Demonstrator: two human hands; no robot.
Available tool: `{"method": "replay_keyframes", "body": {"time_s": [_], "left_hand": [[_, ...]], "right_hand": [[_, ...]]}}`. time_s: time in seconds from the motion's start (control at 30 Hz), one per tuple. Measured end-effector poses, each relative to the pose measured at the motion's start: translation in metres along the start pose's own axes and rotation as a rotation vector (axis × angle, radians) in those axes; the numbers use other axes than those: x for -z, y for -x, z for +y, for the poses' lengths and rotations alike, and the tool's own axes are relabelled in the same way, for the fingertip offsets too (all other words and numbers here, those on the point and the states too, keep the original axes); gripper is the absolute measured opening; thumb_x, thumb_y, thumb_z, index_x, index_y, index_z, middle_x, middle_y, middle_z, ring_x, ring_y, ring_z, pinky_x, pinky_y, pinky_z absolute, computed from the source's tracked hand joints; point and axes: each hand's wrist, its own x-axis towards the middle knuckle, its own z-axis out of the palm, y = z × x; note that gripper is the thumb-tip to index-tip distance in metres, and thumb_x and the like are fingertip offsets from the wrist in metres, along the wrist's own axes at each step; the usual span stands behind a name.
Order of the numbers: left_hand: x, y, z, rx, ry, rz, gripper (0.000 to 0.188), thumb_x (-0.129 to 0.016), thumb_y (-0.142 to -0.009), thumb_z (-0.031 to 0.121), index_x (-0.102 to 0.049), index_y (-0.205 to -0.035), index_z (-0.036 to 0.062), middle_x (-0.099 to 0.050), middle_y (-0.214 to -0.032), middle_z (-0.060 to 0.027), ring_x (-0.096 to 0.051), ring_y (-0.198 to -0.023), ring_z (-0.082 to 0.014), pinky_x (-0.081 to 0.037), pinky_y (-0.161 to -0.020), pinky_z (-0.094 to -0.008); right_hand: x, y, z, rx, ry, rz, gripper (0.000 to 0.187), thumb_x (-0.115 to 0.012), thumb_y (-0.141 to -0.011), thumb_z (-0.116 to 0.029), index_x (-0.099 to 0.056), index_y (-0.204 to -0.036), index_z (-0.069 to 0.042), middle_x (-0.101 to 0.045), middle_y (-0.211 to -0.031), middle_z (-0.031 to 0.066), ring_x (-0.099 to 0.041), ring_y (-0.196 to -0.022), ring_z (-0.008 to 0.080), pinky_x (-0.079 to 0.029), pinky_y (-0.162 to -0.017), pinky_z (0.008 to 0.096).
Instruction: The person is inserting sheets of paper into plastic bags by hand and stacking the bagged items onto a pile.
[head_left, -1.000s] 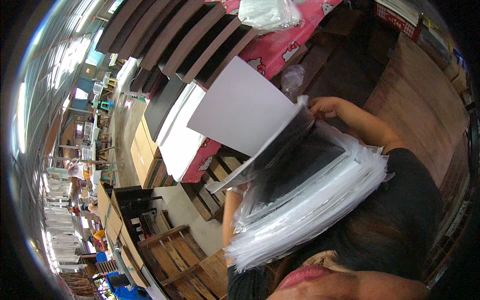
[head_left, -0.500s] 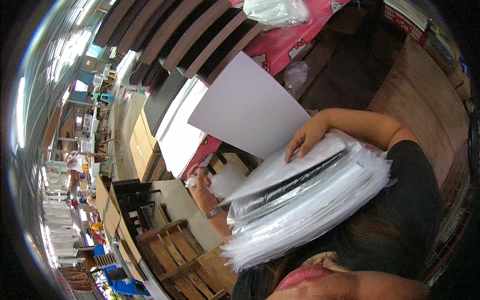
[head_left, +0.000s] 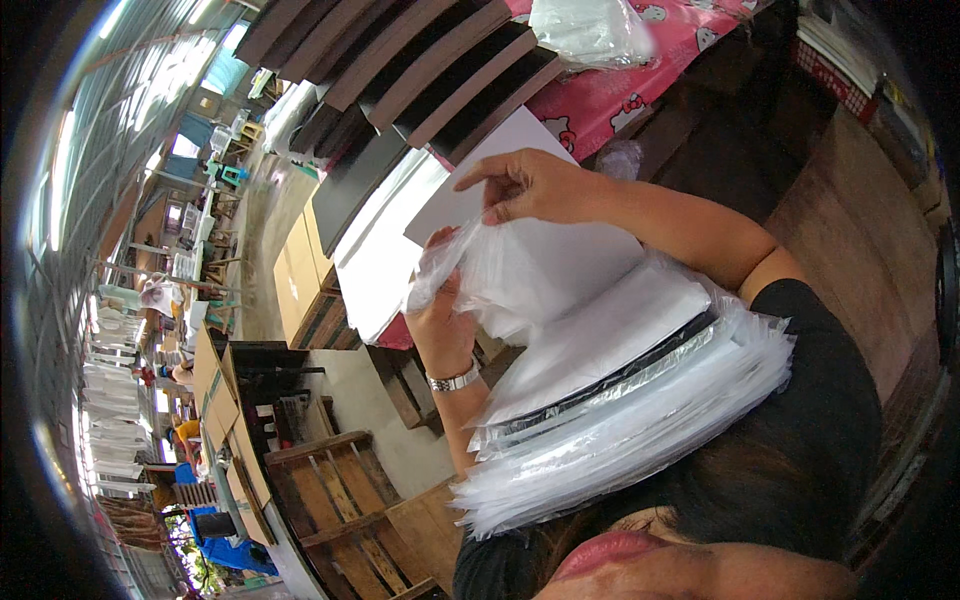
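Head view: has the right hand (head_left: 530, 188) raised off the plastic-wrapped stack (head_left: 640, 395), after resting on it half a second ago, and brings it next to the left hand (head_left: 440, 325). Spreads the clear plastic film (head_left: 515, 275) between both hands, above the stack and in front of the large white panel (head_left: 528, 138), instead of bunching it at the left hand alone as before. Curls the left fingers closed into the film; bends the right fingers loosely, index stretched out, thumb touching the film's upper edge. Cannot tell how firmly pinched there. Keeps the stack in front of the black shirt (head_left: 820, 400), white layer uppermost, black just beneath.
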Motion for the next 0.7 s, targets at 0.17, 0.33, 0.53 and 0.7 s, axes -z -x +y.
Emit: {"method": "replay_keyframes", "body": {"time_s": [0.17,0.33,0.53,0.7], "left_hand": [[0.008,-0.001,-0.009,-0.039,-0.122,0.154,0.025,-0.066,-0.075,0.002,-0.060,-0.097,-0.0071,-0.063,-0.100,-0.0134,-0.060,-0.092,-0.0209,-0.047,-0.083,-0.0318],[0.006,0.000,-0.016,-0.125,-0.045,0.153,0.012,-0.066,-0.080,0.006,-0.058,-0.086,-0.0013,-0.062,-0.086,-0.0062,-0.059,-0.079,-0.0128,-0.049,-0.069,-0.0265],[0.014,0.008,-0.026,-0.008,-0.131,0.145,0.019,-0.065,-0.082,0.009,-0.055,-0.095,0.0007,-0.059,-0.086,-0.0025,-0.056,-0.079,-0.0102,-0.047,-0.072,-0.0261],[0.002,0.012,-0.009,0.024,-0.067,0.063,0.022,-0.067,-0.080,0.007,-0.055,-0.097,-0.0005,-0.060,-0.087,-0.0034,-0.056,-0.083,-0.0122,-0.046,-0.075,-0.0272]], "right_hand": [[-0.010,-0.009,0.014,-0.019,0.010,0.005,0.012,-0.068,-0.079,-0.012,-0.062,-0.085,-0.004,-0.058,-0.075,-0.0001,-0.053,-0.071,0.0071,-0.043,-0.067,0.0251],[-0.012,-0.016,0.017,0.068,0.263,0.179,0.013,-0.063,-0.084,-0.014,-0.059,-0.077,-0.004,-0.056,-0.073,-0.0008,-0.053,-0.067,0.0085,-0.043,-0.065,0.0252],[-0.019,-0.019,0.006,0.070,-0.315,0.185,0.010,-0.055,-0.090,-0.015,-0.053,-0.083,-0.007,-0.057,-0.079,0.0010,-0.053,-0.068,0.0104,-0.043,-0.063,0.0229],[-0.023,-0.003,0.002,0.219,0.215,-0.002,0.016,-0.060,-0.087,-0.019,-0.057,-0.082,-0.004,-0.059,-0.074,0.0025,-0.054,-0.070,0.0107,-0.043,-0.064,0.0234]]}}
